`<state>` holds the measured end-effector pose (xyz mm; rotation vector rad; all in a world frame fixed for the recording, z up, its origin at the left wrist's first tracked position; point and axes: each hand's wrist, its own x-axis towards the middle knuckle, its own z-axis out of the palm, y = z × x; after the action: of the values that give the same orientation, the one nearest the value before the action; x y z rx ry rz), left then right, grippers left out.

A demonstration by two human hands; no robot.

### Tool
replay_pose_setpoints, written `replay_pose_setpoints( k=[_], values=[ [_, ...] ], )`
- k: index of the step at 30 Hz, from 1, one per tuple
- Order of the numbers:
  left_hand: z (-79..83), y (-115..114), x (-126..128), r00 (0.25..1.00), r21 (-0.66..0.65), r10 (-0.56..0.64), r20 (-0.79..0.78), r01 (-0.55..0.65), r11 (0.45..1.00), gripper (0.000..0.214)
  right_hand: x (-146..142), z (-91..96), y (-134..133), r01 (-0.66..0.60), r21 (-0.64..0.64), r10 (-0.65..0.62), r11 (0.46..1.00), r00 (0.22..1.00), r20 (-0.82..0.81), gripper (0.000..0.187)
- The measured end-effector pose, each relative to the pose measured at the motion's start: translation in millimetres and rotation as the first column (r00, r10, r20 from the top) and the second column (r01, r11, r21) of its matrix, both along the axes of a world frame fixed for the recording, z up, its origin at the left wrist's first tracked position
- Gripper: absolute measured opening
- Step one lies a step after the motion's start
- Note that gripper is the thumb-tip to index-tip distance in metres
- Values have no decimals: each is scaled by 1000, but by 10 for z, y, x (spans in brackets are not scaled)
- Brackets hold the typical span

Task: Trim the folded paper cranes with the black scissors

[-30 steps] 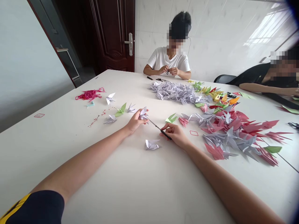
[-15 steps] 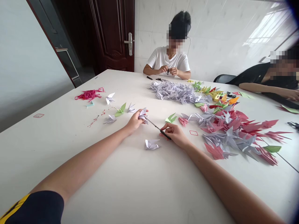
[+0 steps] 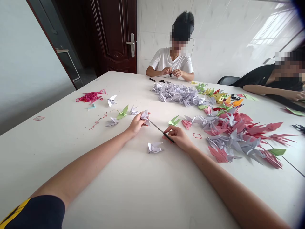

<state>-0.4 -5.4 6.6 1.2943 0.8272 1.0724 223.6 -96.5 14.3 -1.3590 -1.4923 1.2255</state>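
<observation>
My left hand (image 3: 137, 124) has its fingers closed on a white paper crane (image 3: 144, 115) above the table. In my right hand (image 3: 177, 135) is a slim metal tool with a black handle (image 3: 169, 137); I cannot make out its exact kind. The tool's thin tip meets the underside of the crane in my left hand. Just below the tool, another white paper crane (image 3: 154, 148) lies on the table. To the left of my left hand are a green paper crane (image 3: 123, 113) and several white ones. A second green crane (image 3: 174, 121) and a pink one (image 3: 186, 124) lie beyond my right hand.
A large pile of white cranes (image 3: 178, 93) and a mixed pink and white pile (image 3: 233, 133) cover the table's right side. Pink string (image 3: 90, 96) is bunched at the left. One person (image 3: 175, 60) sits opposite, another person (image 3: 267, 79) at the right.
My left hand and its crane have moved very slightly left. The tool in my right hand has hardly moved. Across the table, the other person's hands have shifted a little.
</observation>
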Motion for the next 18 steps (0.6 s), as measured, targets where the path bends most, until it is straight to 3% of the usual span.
replay_pose_setpoints(
  k=[9,18],
  values=[
    [9,-32,2,997,73,60,-53,-56,996,44,20,-17,9,-4,-16,4,1000,1000,4,37],
    [13,-32,6,996,53,71,-56,-68,996,46,12,-19,9,-8,1,8,1000,1000,7,36]
  ],
)
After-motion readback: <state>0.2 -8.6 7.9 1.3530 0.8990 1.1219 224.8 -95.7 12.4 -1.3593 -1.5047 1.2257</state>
